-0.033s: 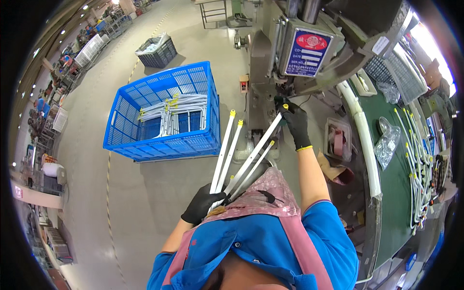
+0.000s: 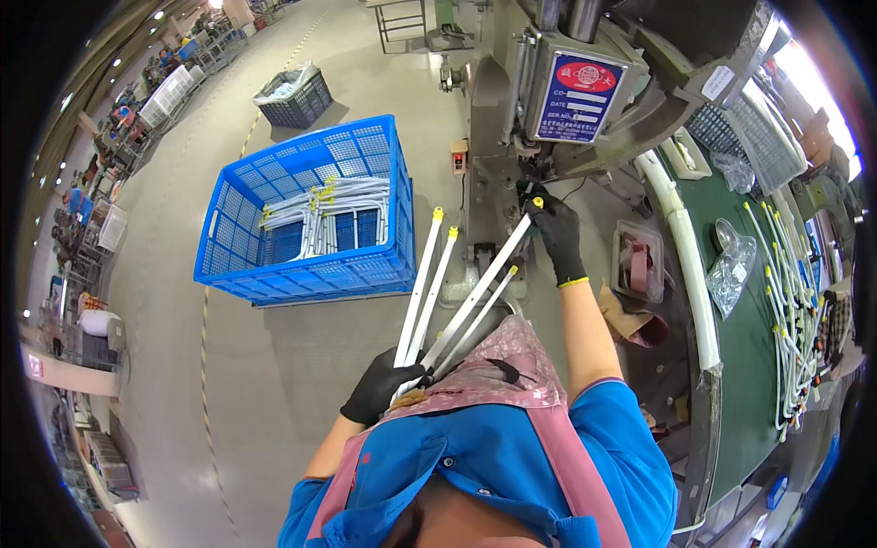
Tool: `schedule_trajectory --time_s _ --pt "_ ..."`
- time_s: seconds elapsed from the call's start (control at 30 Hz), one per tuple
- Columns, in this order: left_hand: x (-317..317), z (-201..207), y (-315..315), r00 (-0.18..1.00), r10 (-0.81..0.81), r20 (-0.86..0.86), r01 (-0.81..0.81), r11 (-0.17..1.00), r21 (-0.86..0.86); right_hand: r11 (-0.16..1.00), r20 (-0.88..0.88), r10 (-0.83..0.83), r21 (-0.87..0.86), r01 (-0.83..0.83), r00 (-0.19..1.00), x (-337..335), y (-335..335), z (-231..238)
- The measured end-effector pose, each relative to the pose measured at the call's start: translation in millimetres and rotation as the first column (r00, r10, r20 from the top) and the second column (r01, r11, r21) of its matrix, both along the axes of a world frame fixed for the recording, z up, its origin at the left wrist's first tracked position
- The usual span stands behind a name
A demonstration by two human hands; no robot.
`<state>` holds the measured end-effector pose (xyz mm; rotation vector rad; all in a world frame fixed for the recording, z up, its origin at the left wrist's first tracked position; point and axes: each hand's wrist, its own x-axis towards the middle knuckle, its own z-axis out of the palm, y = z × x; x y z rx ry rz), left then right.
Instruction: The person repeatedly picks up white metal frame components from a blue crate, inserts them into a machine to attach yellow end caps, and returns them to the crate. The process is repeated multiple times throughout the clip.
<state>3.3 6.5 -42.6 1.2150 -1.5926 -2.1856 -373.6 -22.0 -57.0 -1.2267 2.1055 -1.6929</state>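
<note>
Here, a blue crate [image 2: 315,282] is placed ahead of the left hand [image 2: 379,387], the space before the right hand [image 2: 559,239] is filled by a machine [image 2: 493,105], and a green bench [image 2: 742,402] is set farther right. White tubes [image 2: 477,294] are clasped low by the left hand beside the pink apron [image 2: 523,354], and one is pinched near its yellow cap [image 2: 537,203] by the right hand, which is stretched forward.

- Grey floor [image 2: 301,365]: a dark bag-lined crate [image 2: 297,110] stands on it, beyond the blue mesh crate [image 2: 338,286].
- Blue mesh crate: bent white tubes [image 2: 319,217] lie piled inside.
- Green worktop [image 2: 742,447], well right of that crate: a clear plastic bag [image 2: 728,285] nearer it, yellow-tipped white tubes [image 2: 787,352] farther off.
</note>
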Motion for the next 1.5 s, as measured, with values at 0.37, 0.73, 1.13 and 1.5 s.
schedule_trajectory --time_s 0.37,0.73,1.13,1.5 --pt "-2.2 2.9 13.2 0.999 0.041 0.019 -0.040 0.999 -0.024 0.990 0.107 0.136 0.012 -0.138 0.985 1.7 -9.2 17.3" --pt "4.4 44.2 25.8 0.997 0.057 0.047 -0.058 0.998 0.011 0.948 0.243 0.306 0.009 -0.317 0.921 -17.4 -11.8 6.8" --pt "11.0 38.9 24.0 0.998 0.045 -0.043 -0.043 0.998 0.049 0.960 -0.051 0.276 0.055 -0.274 0.960 -19.0 -18.7 1.0" --pt "10.3 16.6 14.9 0.997 -0.073 0.039 0.074 0.996 -0.043 0.942 -0.129 0.271 0.238 -0.236 0.954 -23.4 -22.4 6.3"
